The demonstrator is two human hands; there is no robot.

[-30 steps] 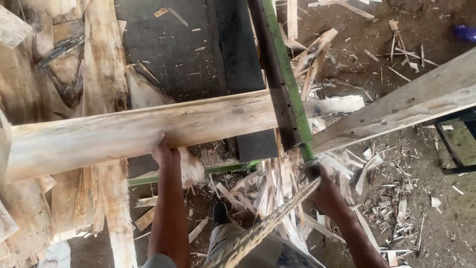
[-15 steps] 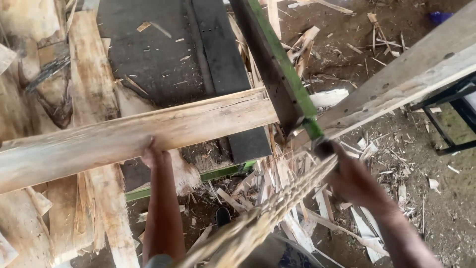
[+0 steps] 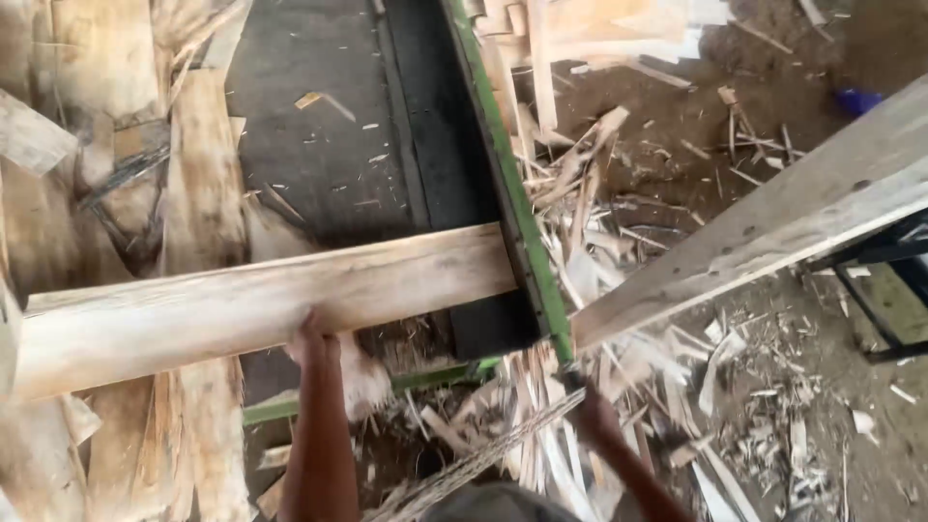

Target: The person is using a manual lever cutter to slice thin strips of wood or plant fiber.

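plank (image 3: pixel 261 304) unmoved, left hand (image 3: pixel 311 333) still gripping

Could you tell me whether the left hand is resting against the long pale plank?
Yes, the left hand presses against the lower edge of the long pale plank that lies across the dark machine bed.

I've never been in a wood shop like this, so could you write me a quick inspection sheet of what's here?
Surface: dark machine bed with a green rail.
Job's things: long pale plank lying across the bed; a second plank slanting off to the right.
Clutter: wood splinters and offcuts heaped on the dirt floor.
Hands: left hand pressed against the long plank's edge; right hand blurred, by a rough strip.
Cables: nothing seen.
Surroundings: bark slabs at left, dark metal frame at right.
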